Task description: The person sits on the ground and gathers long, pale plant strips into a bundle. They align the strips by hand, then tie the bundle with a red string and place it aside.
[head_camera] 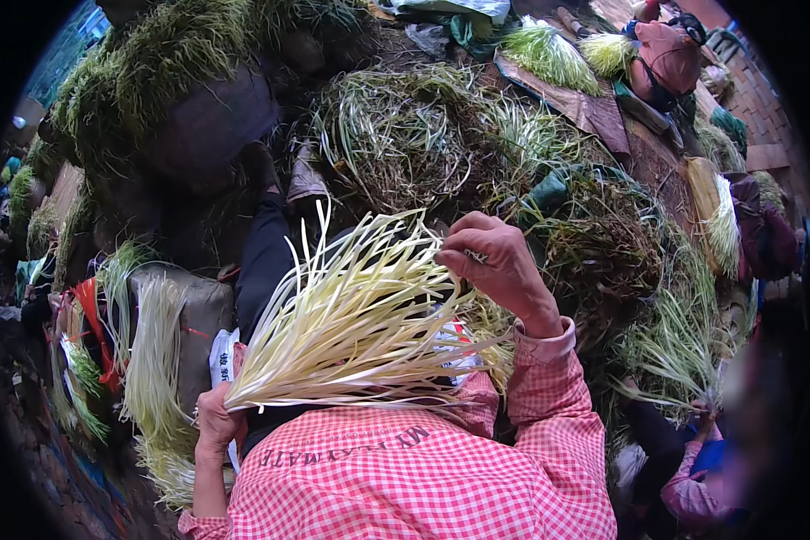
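Note:
A large fanned bunch of blanched, yellow-white chives (351,324) spreads across my lap. My left hand (217,417) is closed around its gathered white end at the left. From there the long leaves splay up and to the right. At the right side of the bunch, my right hand (489,263) has thumb and fingers pinched together at some thin leaf tips. Small pale scraps show within its curled fingers. Under the bunch, a white printed plastic sack (451,347) with red patches is partly covered.
A heap of discarded leaves (405,135) lies ahead, with a tangled brown-green heap (601,250) to the right. Trimmed chives (155,344) drape over a grey block at left, near red ties (94,331). Co-workers sit at far right, one holding green leaves (688,358).

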### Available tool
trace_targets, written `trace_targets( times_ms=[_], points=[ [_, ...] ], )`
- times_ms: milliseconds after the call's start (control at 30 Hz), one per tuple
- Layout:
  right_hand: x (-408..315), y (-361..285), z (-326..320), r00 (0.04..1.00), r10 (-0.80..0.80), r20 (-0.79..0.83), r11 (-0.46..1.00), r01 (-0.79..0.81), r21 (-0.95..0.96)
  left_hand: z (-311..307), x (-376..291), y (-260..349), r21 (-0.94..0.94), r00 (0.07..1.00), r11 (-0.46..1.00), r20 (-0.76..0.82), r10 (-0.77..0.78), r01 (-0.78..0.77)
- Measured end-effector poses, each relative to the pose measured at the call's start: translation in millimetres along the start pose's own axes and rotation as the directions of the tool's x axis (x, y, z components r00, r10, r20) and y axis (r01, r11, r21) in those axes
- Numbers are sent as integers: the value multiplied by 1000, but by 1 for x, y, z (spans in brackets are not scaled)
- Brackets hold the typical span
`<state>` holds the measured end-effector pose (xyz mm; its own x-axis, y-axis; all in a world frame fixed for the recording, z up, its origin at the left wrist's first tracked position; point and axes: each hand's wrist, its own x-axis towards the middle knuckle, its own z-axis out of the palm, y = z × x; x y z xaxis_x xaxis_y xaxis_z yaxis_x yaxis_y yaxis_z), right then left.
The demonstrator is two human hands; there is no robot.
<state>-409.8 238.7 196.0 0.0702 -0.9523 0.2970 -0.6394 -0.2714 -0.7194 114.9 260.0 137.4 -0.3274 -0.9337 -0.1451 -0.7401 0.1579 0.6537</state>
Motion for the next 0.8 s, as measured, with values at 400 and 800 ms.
trace_targets(
  times_ms=[400, 800],
  points=[
    [5, -14, 25, 975, -104, -195, 992, 88, -89, 3, -3, -11, 72, 995, 992, -17, 102, -100],
    [-10, -2, 44, 998, -48, -29, 995, 46, -93, 4, 1, -2, 68, 991, 989, -24, 131, -129]
  ],
)
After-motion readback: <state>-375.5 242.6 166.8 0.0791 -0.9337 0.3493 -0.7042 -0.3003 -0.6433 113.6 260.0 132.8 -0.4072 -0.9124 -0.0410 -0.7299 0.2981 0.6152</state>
